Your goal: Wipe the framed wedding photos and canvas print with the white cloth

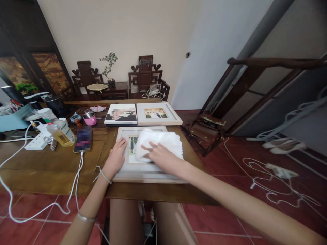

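Observation:
A light wooden picture frame [120, 173] with a pale mat lies flat near the table's front edge. Part of the photo in it shows at the left; a folded white cloth [168, 139] covers the rest. My right hand [159, 154] lies on the cloth with its fingers spread, pressing it against the frame. At the frame's left border, my left hand [119, 153] rests flat on top, fingers stretched out.
Behind are a second framed photo [176, 119] and a white-edged picture panel [120, 114]. To the left stand a phone [82, 139] on a white cable, a bottle of yellowish liquid [61, 134], a power strip [38, 141] and a pink cup [90, 119]. A dark wooden chair [204, 115] stands at right.

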A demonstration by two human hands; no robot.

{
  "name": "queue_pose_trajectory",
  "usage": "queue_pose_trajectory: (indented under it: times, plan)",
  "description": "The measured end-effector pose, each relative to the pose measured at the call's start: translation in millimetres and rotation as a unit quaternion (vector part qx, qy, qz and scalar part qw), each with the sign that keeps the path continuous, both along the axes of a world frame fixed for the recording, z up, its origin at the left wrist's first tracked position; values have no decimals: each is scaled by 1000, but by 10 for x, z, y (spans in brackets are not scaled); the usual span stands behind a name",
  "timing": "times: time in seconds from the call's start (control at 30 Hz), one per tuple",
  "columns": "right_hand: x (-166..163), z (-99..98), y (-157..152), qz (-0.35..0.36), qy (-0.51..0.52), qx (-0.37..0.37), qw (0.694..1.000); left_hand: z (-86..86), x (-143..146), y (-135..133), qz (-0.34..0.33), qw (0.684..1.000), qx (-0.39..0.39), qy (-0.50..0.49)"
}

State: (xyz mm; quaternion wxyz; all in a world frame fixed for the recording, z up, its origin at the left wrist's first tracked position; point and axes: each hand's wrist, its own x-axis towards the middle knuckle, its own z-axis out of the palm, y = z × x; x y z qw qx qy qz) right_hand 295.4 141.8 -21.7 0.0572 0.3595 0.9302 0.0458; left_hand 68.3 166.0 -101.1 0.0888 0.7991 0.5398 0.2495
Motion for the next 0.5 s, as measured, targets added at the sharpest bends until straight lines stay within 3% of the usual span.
queue_pose_trajectory:
  times: [0.13, 0.23, 0.33, 0.5]
  plan:
    - [113, 167, -556, 32, 34, -93, 995, -3, -1, -9, 2, 1000, 3, 1]
    - [130, 131, -714, 33, 72, -108, 991, -1, -4, -11, -2, 1000, 1, 13]
    - [88, -23, -532, 16, 81, -71, 994, 6, -4, -8, -5, 1000, -2, 20]
    - [-21, -186, 246, -76, 27, 51, 995, 22, -5, -9, -8, 1000, -7, 14]
